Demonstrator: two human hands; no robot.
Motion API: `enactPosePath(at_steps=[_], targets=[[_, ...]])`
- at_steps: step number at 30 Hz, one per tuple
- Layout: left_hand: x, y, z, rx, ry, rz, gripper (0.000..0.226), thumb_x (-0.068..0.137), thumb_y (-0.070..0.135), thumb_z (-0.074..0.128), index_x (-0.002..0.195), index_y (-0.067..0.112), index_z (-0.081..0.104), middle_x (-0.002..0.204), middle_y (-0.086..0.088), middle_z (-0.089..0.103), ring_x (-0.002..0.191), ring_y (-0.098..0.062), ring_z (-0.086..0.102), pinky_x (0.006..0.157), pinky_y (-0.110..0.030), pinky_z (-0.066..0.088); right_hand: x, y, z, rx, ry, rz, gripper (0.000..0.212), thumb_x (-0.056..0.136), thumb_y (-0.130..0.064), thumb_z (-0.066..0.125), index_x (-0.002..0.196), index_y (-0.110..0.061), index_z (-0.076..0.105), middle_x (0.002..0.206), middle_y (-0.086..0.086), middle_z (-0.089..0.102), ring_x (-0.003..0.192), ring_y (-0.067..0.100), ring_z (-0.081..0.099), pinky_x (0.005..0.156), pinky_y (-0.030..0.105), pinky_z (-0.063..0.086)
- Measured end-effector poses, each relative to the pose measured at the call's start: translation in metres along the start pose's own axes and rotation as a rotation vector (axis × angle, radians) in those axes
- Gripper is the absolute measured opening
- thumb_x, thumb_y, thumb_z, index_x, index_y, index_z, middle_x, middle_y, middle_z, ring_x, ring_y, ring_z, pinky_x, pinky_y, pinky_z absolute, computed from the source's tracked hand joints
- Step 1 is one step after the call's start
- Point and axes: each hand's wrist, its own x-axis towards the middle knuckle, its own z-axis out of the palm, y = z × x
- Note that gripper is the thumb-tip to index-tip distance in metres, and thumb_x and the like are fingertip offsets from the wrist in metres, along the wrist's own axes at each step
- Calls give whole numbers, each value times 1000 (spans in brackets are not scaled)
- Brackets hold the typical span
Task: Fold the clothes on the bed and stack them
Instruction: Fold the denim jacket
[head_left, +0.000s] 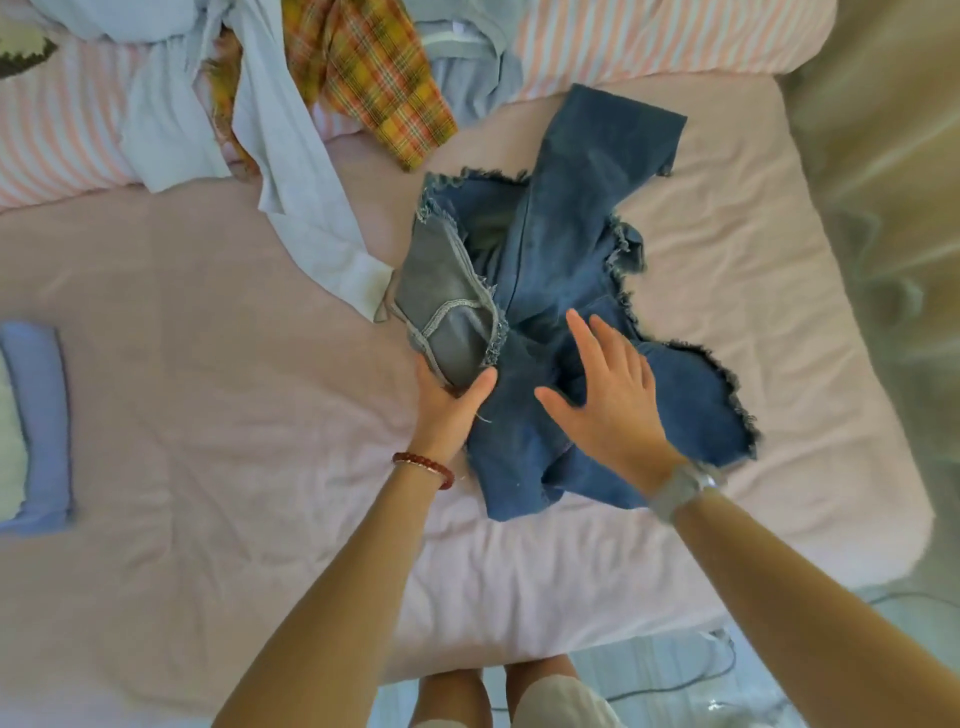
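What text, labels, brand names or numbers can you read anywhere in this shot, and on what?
None can be read.
Denim garment: no tag or print shows.
Plaid cloth: pattern only.
Watch on the right wrist: face blurred, no digits legible.
White strip at the collar of the pale garment: too blurred to tell if it bears text.

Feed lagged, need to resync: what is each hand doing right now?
Left hand: grips the turned-over flap of the denim garment.
Right hand: open, fingers spread on or just above the denim.
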Motion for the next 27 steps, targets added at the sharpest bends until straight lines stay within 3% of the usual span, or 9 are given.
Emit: enactPosePath(at_steps=[3, 5, 8, 10, 13, 16, 20, 24, 27], targets=[[-6, -1, -3, 39, 80, -3, 32, 88, -6, 51, 111, 16, 50, 113, -12, 60, 100, -21, 61, 92, -34, 50, 16, 8, 11, -129, -263, 61, 58, 91, -40, 48, 143, -24, 31, 125, 5, 54, 124, 27, 43, 105, 46, 28], [-14, -1, -14, 109, 41, -17, 33, 90, -4, 48, 117, 15, 48, 116, -13, 59, 105, -24, 59, 92, -36, 49, 3, -3, 17, -64, -161, -140, 28, 87, -29, 42, 103, -19, 62, 88, 7, 66, 91, 31, 61, 84, 42, 41], [-39, -5, -45, 283, 3, -22, 43, 92, -6, 44, 133, 8, 39, 125, -8, 52, 113, -18, 51, 90, -12, 41, -43, -17, 26, 58, -159, -485, 15, 80, -24, 45, 71, -23, 56, 57, -2, 54, 58, 19, 52, 69, 32, 40], [-62, -14, -68, 418, -20, -39, 46, 95, 0, 41, 140, 10, 32, 125, -2, 48, 111, -11, 47, 80, 3, 34, -65, -20, 26, 80, -252, -527, 22, 84, -30, 44, 86, -30, 66, 60, -10, 56, 61, 12, 53, 75, 29, 44], [-90, -23, -96, 414, 89, -152, 44, 96, 16, 48, 138, 21, 34, 93, -3, 59, 80, -7, 55, 60, -3, 42, -66, -34, 24, 135, -245, -219, 44, 86, -46, 35, 103, -26, 70, 70, -12, 64, 72, 17, 60, 78, 38, 46], [-98, -23, -104, 441, 50, -128, 19, 91, 14, 58, 107, 24, 57, 88, 15, 63, 84, -6, 59, 63, -8, 47, -36, -65, 32, 294, -422, 115, 33, 89, -52, 41, 75, -27, 58, 65, -9, 60, 72, 21, 53, 75, 34, 43], [-98, -14, -94, 487, -72, -107, 24, 89, 5, 57, 87, 29, 62, 81, 15, 68, 79, 4, 61, 71, -12, 47, -15, -105, 58, 402, -509, 308, 30, 88, -34, 55, 72, -12, 43, 64, -2, 47, 68, 21, 47, 60, 29, 36], [-88, 6, -105, 592, 160, -78, 24, 90, 9, 54, 114, 14, 58, 109, -5, 60, 90, -15, 58, 75, -19, 43, -18, -119, 48, 570, -373, 287, 10, 93, -7, 39, 95, -14, 46, 67, 1, 42, 56, 16, 39, 54, 23, 35], [-77, 37, -120, 692, 138, 149, 55, 88, 8, 59, 138, 16, 37, 134, -10, 42, 115, -21, 49, 92, -29, 44, -26, -125, 8, 509, -361, 53, 39, 97, -11, 38, 136, -16, 41, 73, -4, 50, 52, 4, 44, 53, 13, 35]])
